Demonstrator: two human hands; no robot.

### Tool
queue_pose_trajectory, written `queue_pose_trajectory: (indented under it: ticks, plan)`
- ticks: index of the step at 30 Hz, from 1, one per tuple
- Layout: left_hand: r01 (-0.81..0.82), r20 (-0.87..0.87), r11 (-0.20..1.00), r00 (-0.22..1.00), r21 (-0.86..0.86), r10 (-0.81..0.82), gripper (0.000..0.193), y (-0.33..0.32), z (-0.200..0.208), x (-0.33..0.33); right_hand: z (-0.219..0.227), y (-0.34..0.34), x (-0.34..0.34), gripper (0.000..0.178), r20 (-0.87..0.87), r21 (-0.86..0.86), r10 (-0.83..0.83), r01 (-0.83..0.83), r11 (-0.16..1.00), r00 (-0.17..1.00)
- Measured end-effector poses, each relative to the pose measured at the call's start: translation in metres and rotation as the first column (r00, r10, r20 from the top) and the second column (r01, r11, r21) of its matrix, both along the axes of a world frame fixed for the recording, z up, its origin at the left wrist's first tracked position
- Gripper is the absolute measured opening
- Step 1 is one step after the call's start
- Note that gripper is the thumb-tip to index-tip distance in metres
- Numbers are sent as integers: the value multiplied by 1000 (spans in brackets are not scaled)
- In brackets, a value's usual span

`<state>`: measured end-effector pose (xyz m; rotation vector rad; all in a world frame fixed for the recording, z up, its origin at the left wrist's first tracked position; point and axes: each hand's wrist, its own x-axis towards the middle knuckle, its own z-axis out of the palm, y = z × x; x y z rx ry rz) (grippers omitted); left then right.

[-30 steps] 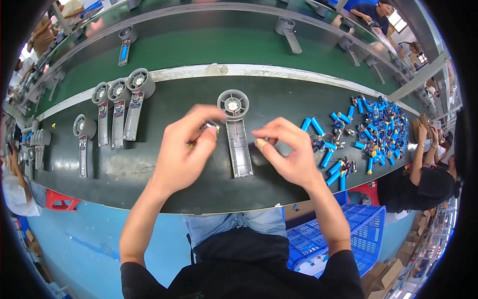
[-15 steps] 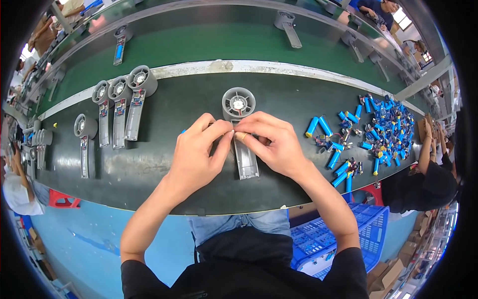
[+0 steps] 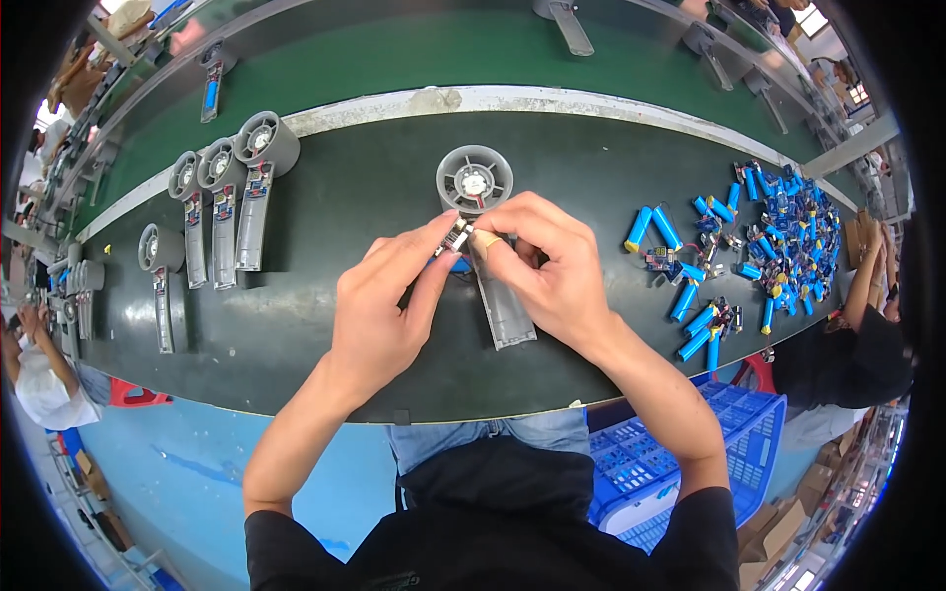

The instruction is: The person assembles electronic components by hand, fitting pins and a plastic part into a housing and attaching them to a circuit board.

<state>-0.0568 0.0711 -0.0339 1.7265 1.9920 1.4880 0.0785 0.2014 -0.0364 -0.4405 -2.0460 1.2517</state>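
Note:
A grey handheld fan housing with a round head (image 3: 475,179) lies in front of me, its open trough-like handle (image 3: 504,313) pointing toward me. Over its neck, my left hand (image 3: 389,286) pinches a small circuit board (image 3: 454,237) between thumb and fingers. A bit of a blue cylindrical battery (image 3: 461,265) shows beneath the left fingertips. My right hand (image 3: 552,261) is closed too, its fingertips meeting the board's right end beside the handle. A tan bandage wraps one of its digits. The fingers hide the exact contact and any wires.
Several similar grey fan housings (image 3: 254,212) with boards in them stand at the left. A heap of blue batteries with boards (image 3: 778,236) covers the right side. Beyond a pale rail (image 3: 434,100), more housings lie on a green belt. A blue plastic basket (image 3: 754,433) sits below right.
The circuit board and a bit of blue battery now show between my hands. The handle's near end has swung slightly right. My view has shifted a little.

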Motion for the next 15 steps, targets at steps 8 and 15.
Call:
queue_pose_trajectory:
  ticks: [8,15]
  plan:
    - [-4,-133,999,991,39,9,35,3,-3,2,-2,2,1,11,21,-19,4,-3,1000,1000]
    - [-14,-152,1000,988,3,14,35,1,-2,4,-6,7,0,11,-55,290,-27,42,956,998]
